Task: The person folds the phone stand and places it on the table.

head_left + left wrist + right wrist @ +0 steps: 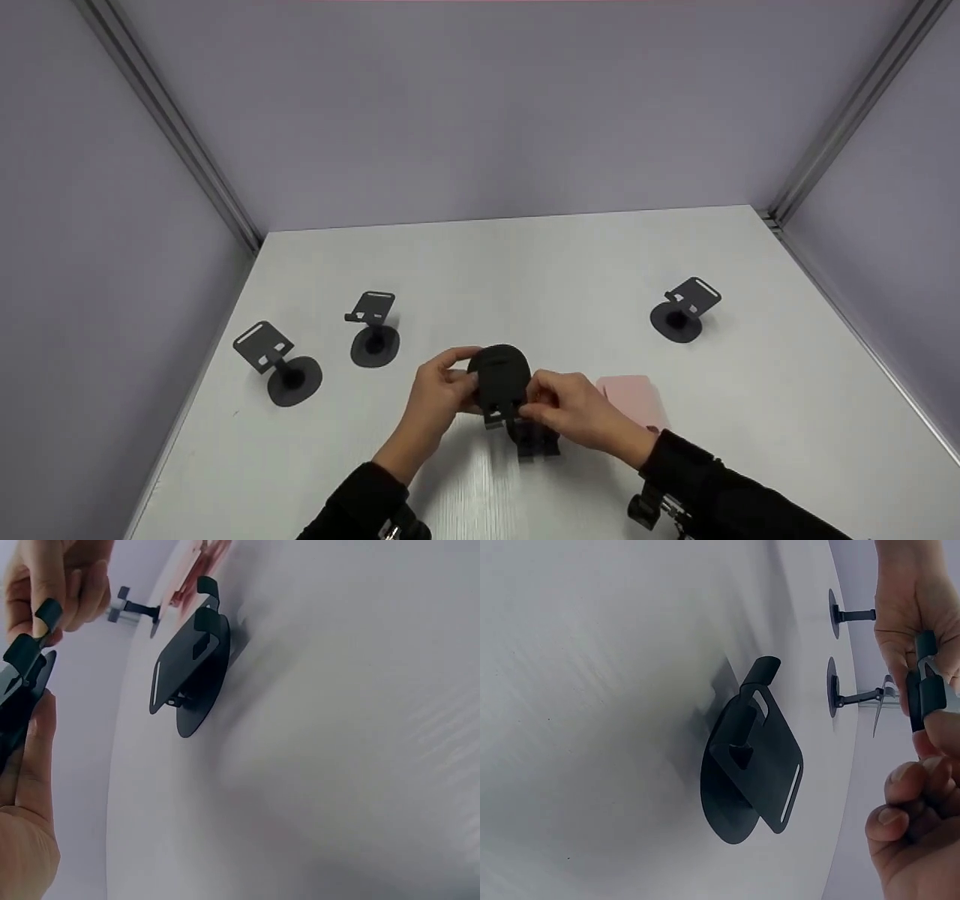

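Observation:
Above the front middle of the table, both hands hold a black folding phone stand (501,369) with a round base and a flat plate. My left hand (437,395) grips the stand's left edge between thumb and fingers. At its lower right, my right hand (571,407) pinches near the hooked lip, which the right wrist view shows beside the right thumb. Under the hands a second black phone stand (184,664), folded flat onto its round base, lies on the white table, partly hidden by the right hand in the head view.
Three unfolded phone stands stand farther off: one at far left (281,367), another left of centre (374,330), a third at right (682,309). A pink flat item (636,399) lies behind the right wrist. Grey walls border the white table (510,277).

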Tool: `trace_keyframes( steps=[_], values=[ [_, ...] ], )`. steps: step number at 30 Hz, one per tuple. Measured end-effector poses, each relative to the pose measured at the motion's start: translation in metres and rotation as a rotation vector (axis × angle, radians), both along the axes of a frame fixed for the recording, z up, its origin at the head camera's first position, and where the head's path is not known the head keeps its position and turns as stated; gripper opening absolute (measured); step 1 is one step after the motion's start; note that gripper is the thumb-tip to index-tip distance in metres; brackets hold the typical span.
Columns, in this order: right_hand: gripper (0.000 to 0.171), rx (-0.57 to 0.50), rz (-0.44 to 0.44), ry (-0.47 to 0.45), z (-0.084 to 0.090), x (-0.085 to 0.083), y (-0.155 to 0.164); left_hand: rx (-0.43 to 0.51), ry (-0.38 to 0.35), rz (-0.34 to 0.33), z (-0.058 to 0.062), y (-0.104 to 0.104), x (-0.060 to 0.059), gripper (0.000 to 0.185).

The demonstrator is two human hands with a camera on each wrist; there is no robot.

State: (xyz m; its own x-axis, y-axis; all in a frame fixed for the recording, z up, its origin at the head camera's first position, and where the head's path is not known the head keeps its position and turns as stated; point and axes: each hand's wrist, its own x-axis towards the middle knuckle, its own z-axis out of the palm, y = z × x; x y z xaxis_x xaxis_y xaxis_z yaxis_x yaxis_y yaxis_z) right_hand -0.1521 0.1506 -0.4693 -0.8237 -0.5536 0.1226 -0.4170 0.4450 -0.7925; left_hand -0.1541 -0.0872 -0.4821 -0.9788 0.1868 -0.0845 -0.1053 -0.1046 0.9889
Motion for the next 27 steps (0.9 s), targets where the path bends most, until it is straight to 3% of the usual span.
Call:
trace_keyframes(
  steps=[8, 19, 27],
  values=[
    [0.013, 0.028, 0.056, -0.025, 0.001, -0.001, 0.004, -0.038, -0.045, 0.008, -0.009, -0.011, 0.0, 0.039],
    [0.009, 0.065, -0.01, 0.04, 0.006, -0.007, 0.02, -0.122, -0.103, 0.059, -0.017, -0.028, 0.007, 0.041],
    [0.011, 0.052, -0.043, 0.07, 0.008, -0.012, 0.035, -0.17, -0.145, 0.073, -0.029, -0.037, 0.01, 0.042]
  ],
)
